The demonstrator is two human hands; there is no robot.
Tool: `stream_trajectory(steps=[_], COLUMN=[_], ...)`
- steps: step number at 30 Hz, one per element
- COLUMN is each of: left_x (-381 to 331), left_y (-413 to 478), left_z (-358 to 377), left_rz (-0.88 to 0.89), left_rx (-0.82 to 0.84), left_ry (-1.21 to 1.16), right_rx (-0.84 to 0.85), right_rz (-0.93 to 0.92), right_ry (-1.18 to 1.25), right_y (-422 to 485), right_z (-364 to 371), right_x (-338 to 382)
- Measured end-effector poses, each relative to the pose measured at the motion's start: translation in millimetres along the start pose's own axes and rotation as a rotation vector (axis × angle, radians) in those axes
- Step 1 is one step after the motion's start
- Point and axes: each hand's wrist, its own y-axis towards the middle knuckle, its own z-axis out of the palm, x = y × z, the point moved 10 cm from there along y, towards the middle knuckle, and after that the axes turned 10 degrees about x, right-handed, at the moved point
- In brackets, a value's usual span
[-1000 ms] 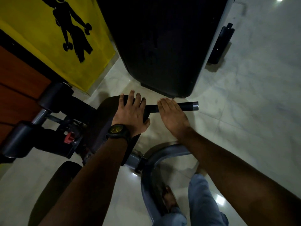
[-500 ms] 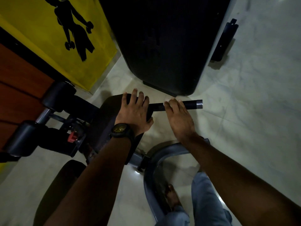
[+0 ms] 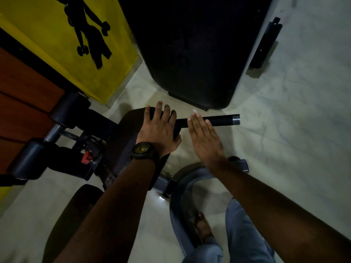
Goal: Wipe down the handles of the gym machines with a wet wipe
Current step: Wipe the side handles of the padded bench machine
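Note:
A black tubular handle (image 3: 221,120) with a silver end cap sticks out to the right from a dark padded part (image 3: 129,141) of a gym machine. My right hand (image 3: 204,141) lies flat on the handle with its fingers straight and together. A small white corner of the wet wipe (image 3: 194,111) shows just beyond the fingertips; the rest of the wipe is hidden under the hand. My left hand (image 3: 158,130), with a black watch on the wrist, rests spread on the pad at the handle's inner end, thumb hooked over the pad's edge.
A large black machine housing (image 3: 190,54) stands close behind the handle. Foam rollers (image 3: 70,107) and a red knob (image 3: 86,160) sit at the left, below a yellow wall panel (image 3: 57,44). A curved grey frame (image 3: 182,186) and my sandalled foot (image 3: 202,226) are below, on a pale tiled floor.
My right hand has slid left along the handle, leaving more of its outer end bare. A white corner of the wipe now shows past the fingertips. My left hand stays on the pad.

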Motion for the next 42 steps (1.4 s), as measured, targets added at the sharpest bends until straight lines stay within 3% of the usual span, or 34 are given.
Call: stream_trajectory(steps=[5,10,19,26,30,36,40,42], left_x=[1,1,0,1,0,1,1,0], left_y=[0,1,0,0,-1,0,-1,0], left_z=[1,2,0,0,-2,-1,-1,0], left_rz=[0.002,0.006,0.008,0.004,0.001,0.000,0.001,0.001], left_rx=[0.014,0.016,0.001,0.008,-0.003,-0.011,-0.003,0.016], left_ry=[-0.012,-0.034,-0.009,-0.022,-0.018,-0.016,-0.012,-0.017], right_rx=[0.001,0.013,-0.045,0.077,0.286,0.090,0.221,0.149], right_rz=[-0.136,0.021,-0.066,-0.094,-0.053,-0.120,-0.104,-0.061], right_ry=[0.006,0.223,0.098,0.207,0.363,0.171,0.305,0.230], right_y=[27,52,37,56,78,48,68,58], right_z=[-25,-46,-24,-40,-36,-44,-41,-39], right_x=[4,-11,14,1,-5,9,3,5])
